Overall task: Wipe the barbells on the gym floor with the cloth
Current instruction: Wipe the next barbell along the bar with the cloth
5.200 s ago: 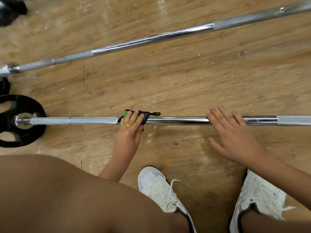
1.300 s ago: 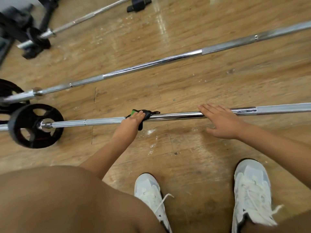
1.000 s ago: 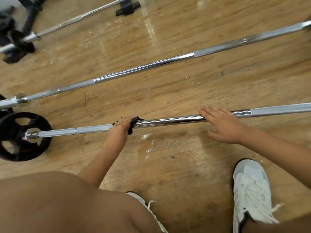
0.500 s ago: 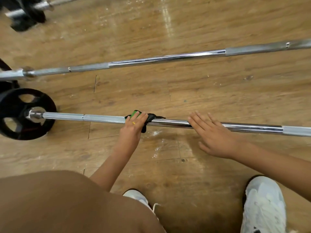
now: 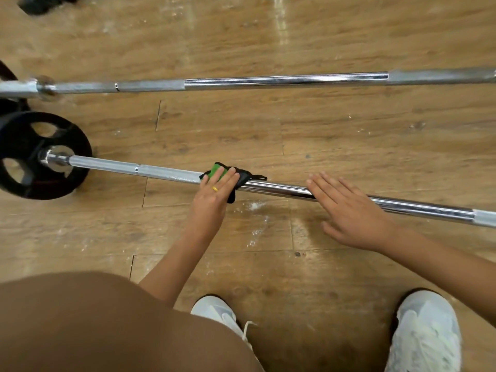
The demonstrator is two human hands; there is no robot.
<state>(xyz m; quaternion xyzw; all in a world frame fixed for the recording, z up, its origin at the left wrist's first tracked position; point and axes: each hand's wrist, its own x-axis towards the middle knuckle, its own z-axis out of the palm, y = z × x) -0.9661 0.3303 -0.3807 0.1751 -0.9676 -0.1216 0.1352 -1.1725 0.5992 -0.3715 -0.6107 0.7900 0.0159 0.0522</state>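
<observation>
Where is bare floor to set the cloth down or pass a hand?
Free: the floor strip between the far barbell and the near barbell, right of the weight plate; also the patch bounded by the left hand, right hand and shoes. Crowded: the near barbell's middle, under both hands and the cloth.

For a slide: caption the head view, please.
Left hand presses green cloth onto the near barbell; flat right hand rests on it.
</observation>
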